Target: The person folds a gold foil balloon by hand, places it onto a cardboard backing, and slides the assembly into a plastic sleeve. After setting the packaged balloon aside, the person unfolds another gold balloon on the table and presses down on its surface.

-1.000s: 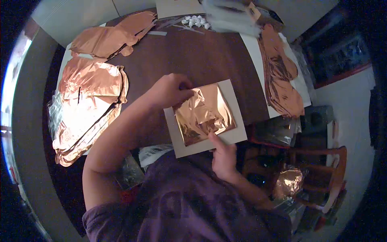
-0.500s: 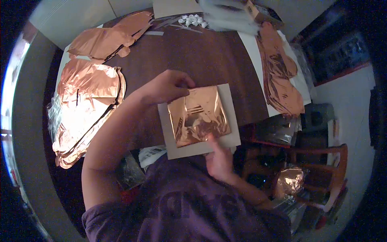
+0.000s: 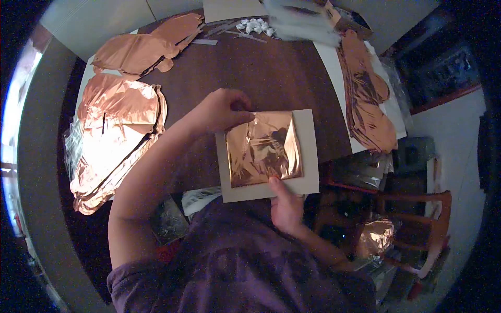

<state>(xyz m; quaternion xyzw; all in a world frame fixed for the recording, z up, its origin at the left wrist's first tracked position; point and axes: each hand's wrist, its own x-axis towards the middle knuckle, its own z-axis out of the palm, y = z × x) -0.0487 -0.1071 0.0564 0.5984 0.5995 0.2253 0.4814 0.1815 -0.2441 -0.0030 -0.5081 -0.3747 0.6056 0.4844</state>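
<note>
A square of folded copper-coloured foil (image 3: 263, 148) lies flat on a pale card (image 3: 310, 151), held in front of my chest. My left hand (image 3: 225, 110) reaches over from the left, its fingers bent and pinching at the top left corner of the foil. From below, my right hand (image 3: 287, 206) grips the card's lower edge. Its thumb presses on the foil near the bottom, and its other fingers are hidden behind the card. The foil is creased and shiny, and the card shows as a border around it.
Flat copper foil shapes lie in stacks at the table's left (image 3: 117, 125), back left (image 3: 135, 52) and right (image 3: 365, 94). Small white pieces (image 3: 255, 26) and clear strips (image 3: 224, 28) sit at the back of the brown table (image 3: 235, 68). A wooden chair (image 3: 438, 219) stands at right with crumpled foil (image 3: 377, 235).
The card and foil have shifted slightly right and turned a little more level. Both hands keep their hold. The whole view has slid slightly too.
</note>
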